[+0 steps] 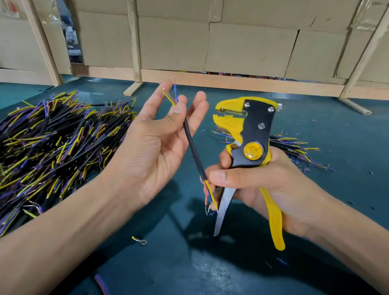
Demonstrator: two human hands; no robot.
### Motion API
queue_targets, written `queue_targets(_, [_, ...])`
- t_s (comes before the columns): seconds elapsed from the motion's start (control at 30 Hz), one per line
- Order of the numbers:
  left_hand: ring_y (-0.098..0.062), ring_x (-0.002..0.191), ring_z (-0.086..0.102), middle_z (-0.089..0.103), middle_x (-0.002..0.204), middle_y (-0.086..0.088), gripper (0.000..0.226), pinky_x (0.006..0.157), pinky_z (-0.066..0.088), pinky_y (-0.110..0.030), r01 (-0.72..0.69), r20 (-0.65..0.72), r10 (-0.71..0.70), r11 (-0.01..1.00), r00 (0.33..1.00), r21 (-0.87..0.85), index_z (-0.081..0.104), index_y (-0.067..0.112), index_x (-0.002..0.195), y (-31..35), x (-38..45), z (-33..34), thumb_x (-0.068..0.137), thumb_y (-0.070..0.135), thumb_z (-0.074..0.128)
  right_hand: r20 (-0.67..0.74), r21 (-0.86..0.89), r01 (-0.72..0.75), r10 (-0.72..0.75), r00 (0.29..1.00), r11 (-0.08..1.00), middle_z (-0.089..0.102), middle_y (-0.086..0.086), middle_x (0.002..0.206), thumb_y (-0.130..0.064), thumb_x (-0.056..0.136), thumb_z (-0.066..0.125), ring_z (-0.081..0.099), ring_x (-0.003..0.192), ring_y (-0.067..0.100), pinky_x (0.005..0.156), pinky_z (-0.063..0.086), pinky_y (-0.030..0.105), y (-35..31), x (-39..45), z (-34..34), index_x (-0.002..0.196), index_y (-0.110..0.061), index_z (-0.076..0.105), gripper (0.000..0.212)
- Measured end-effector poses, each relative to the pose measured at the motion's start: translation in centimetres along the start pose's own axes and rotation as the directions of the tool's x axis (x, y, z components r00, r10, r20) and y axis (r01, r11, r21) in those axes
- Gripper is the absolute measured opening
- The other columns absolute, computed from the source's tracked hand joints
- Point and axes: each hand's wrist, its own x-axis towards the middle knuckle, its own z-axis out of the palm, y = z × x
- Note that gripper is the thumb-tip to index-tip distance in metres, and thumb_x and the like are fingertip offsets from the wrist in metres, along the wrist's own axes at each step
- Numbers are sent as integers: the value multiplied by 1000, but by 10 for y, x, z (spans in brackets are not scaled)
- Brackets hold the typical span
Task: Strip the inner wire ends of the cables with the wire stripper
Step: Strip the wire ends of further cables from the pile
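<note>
Left hand (pixel 156 148) open, fingers straight, touching black cable (pixel 195 150); right hand (pixel 256 182) grips yellow wire stripper (pixel 251 143), thumb pinning cable's lower end.

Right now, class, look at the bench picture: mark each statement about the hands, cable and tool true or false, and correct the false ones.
1. The right hand grips the yellow wire stripper. True.
2. The black cable sits clamped in the stripper's jaws. False: it is outside them, between the two hands.
3. The left hand is a closed fist. False: its fingers are spread.
4. A big pile of cables lies beside the left hand. True.
</note>
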Motion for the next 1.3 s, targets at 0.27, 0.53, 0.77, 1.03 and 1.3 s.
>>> queue_targets(0.27, [-30, 106, 71, 68, 87, -14, 60, 79, 60, -28, -27, -34, 29, 998, 999, 62, 50, 3, 135, -4, 5, -7, 78, -10, 61, 51, 72, -48, 44, 998, 996, 60, 19, 74, 6, 75, 75, 62, 66, 32, 68, 57, 47, -2, -1, -1, 80, -6, 64, 17])
queue_targets(0.53, [-30, 110, 55, 65, 117, -4, 50, 95, 47, -42, -225, 411, 108, -697, 905, 681, 43, 23, 149, 22, 15, -41, 102, 42, 47, -346, -107, -208, 160, 924, 972, 66, 12, 73, 0, 66, 71, 64, 63, 24, 60, 59, 40, -61, -2, -73, 76, -10, 62, 17])
queue_targets(0.77, [-40, 128, 38, 52, 133, -18, 38, 101, 35, -44, 260, -117, 240, -942, 964, 210, 59, 10, 125, 40, 12, -50, 97, 36, 57, -434, -883, -466, -474, 766, 56, 68, 18, 78, -11, 81, 73, 62, 75, 37, 70, 53, 42, -59, 3, -139, 86, -16, 67, 9])
queue_targets(1.03, [-42, 116, 54, 55, 124, -21, 34, 96, 42, -46, 226, -107, 206, -945, 973, 235, 57, 5, 120, 30, 8, -39, 89, 18, 62, -218, -821, -385, -391, 894, -422, 60, 7, 81, -12, 77, 67, 51, 84, 31, 65, 34, 35, -4, 25, -128, 97, -11, 58, 22])
queue_targets(1.3, [-47, 105, 58, 37, 125, -20, 34, 85, 46, -48, 152, -132, 110, -916, 985, 370, 49, -2, 126, 29, 44, -36, 92, 2, 55, -117, -862, -325, -472, 874, -388, 68, 11, 94, -6, 71, 71, 55, 92, 36, 78, 41, 41, 4, 25, -108, 95, -8, 62, 27])
